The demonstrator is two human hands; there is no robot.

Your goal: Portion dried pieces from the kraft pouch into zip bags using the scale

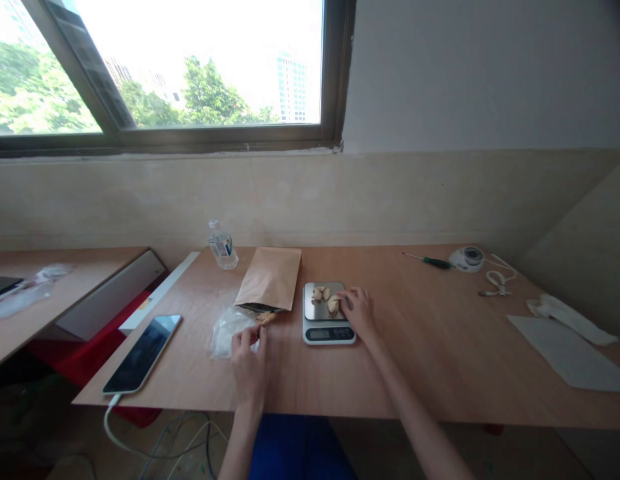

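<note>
A small kitchen scale (328, 331) sits on the wooden table (430, 347) with several pale food pieces (324, 294) on its steel platform. My right hand (359, 309) rests at the scale's right edge, fingers pinched on one piece (333, 305). My left hand (249, 357) is closed on the edge of a clear plastic bag (227, 330). Another pale piece (267, 318) lies at the mouth of a brown paper pouch (269, 278) just behind the bag.
A phone (143, 352) on a white cable lies at the left. A water bottle (223, 245) stands behind the pouch. A screwdriver (430, 261), a round white device (467, 259), cords and white sheets (570, 353) are at the right. The wall runs behind.
</note>
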